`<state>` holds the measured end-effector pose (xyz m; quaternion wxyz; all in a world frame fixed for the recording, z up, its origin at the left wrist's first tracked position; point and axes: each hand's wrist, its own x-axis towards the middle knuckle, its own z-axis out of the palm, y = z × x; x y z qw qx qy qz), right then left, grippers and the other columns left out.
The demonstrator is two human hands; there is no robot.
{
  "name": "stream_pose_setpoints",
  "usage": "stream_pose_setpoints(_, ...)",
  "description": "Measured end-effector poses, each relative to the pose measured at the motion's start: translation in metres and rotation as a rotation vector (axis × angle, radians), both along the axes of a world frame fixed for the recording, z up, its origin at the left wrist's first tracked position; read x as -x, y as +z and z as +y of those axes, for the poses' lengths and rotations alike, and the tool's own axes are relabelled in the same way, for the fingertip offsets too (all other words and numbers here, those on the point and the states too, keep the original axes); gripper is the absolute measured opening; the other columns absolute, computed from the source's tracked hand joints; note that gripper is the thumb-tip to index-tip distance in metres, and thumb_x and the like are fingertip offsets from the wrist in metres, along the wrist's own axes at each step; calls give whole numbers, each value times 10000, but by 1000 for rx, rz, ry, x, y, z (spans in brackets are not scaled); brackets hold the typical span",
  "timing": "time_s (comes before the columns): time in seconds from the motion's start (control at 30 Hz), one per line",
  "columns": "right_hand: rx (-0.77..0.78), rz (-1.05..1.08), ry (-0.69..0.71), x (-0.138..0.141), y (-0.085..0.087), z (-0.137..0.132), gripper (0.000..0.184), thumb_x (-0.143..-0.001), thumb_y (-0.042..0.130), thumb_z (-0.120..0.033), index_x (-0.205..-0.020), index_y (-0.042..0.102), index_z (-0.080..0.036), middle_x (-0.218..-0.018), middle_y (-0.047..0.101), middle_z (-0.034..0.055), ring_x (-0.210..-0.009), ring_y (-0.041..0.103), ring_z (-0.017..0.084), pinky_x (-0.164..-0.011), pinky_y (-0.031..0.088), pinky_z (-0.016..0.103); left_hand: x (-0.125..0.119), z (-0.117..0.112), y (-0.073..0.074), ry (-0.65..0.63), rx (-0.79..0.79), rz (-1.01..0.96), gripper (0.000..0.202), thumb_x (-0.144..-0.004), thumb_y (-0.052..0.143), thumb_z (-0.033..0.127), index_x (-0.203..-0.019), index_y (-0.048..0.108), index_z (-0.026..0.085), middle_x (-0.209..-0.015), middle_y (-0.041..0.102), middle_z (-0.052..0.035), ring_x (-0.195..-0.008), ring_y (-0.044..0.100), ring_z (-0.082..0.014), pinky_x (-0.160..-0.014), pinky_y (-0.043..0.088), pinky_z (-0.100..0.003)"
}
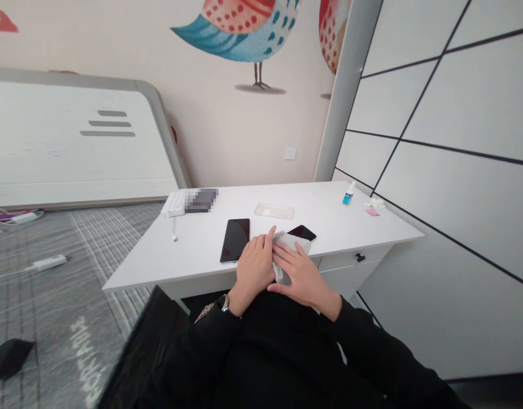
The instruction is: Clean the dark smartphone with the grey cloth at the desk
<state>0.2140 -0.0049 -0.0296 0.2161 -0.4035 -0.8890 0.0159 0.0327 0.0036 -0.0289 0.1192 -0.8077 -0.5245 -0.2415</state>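
Observation:
A greyish-white cloth or tissue [304, 242] is bunched between my two hands at the front edge of the white table [193, 250]. My left hand [255, 262] grips its left side, the index finger pointing up and the other fingers bent. Across the cloth lies my right hand [302, 275], its fingers over the top and its thumb low near my left hand. Whether anything sits inside the cloth is hidden. Just behind it, partly covered, is a black phone [304, 232]. A dark tablet [236, 240] rests on the table left of my left hand.
A clear phone case [274, 211] lies farther back. At the back right stand a small spray bottle [348, 195] and crumpled white scraps [374, 203] beside a pink piece [372, 212]. A white pack [175, 203] and a blurred-out dark item [202, 200] are at the back left.

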Motion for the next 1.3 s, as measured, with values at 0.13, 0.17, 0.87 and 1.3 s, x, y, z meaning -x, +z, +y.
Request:
stream_pose_setpoints(0.13, 24, 48, -146, -6, 3, 11, 616, -1025, 329, -635, -1501, 475, -272, -1562, 472, 63, -1468, 408, 281, -1226, 174, 634, 0, 0, 1, -21, 0, -4, 786, -944, 558, 459, -1564, 217, 117, -1159, 581, -136, -1077, 550, -304, -960, 443, -417)
stream_pose_setpoints(0.17, 11, 59, -230, -8, 3, 15, 619, -1031, 314, -627, -1498, 480, -256, -1556, 480, 78, -1465, 411, 293, -1217, 176, 651, 0, 0, 1, -27, -2, -9, 814, -941, 558, 520, -1564, 219, 119, -1161, 581, -137, -1079, 552, -307, -958, 444, -418)
stream_pose_setpoints(0.87, 21, 59, -178, -23, 3, 12, 679, -1014, 277, -676, -1524, 443, -259, -1562, 469, 68, -1469, 409, 279, -1229, 177, 625, 0, 0, 1, -19, -7, -7, 810, -943, 557, 534, -1562, 228, 130, -1144, 588, -128, -1086, 560, -302, -965, 445, -415)
stream_pose_setpoints(1.3, -13, 44, -284, -19, 4, 17, 675, -1027, 293, -641, -1512, 467, -205, -1546, 487, 107, -1465, 409, 316, -1213, 201, 642, 0, 1, 0, -17, -8, -19, 871, -922, 551, 632, -1559, 237, 127, -1162, 591, -135, -1093, 561, -302, -967, 444, -413)
